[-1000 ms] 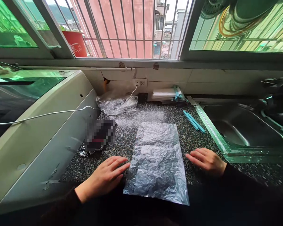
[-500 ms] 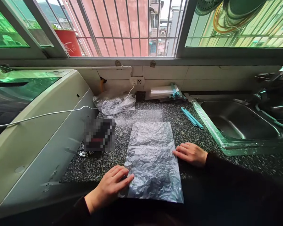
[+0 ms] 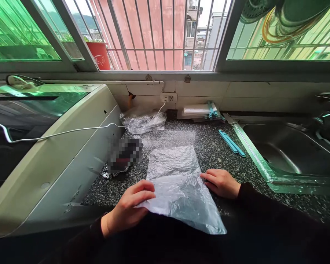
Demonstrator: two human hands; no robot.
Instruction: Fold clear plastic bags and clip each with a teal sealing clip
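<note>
A crinkled clear plastic bag (image 3: 178, 183) lies on the dark speckled counter (image 3: 209, 143) in front of me. My left hand (image 3: 132, 207) pinches the bag's near left corner and lifts it off the counter, folding it up and inward. My right hand (image 3: 221, 182) rests at the bag's right edge, its curled fingertips pressing on the plastic.
A white appliance (image 3: 52, 146) with a dark glass lid fills the left, a white cable (image 3: 79, 129) running to a wall socket (image 3: 168, 98). More plastic bags (image 3: 143, 121) and teal sealing sticks (image 3: 231, 142) lie behind. A steel sink (image 3: 291, 150) is on the right.
My left hand has moved in from beside the bag, taken its near left corner and raised it. My right hand slid left to the bag's right edge and stays there.
</note>
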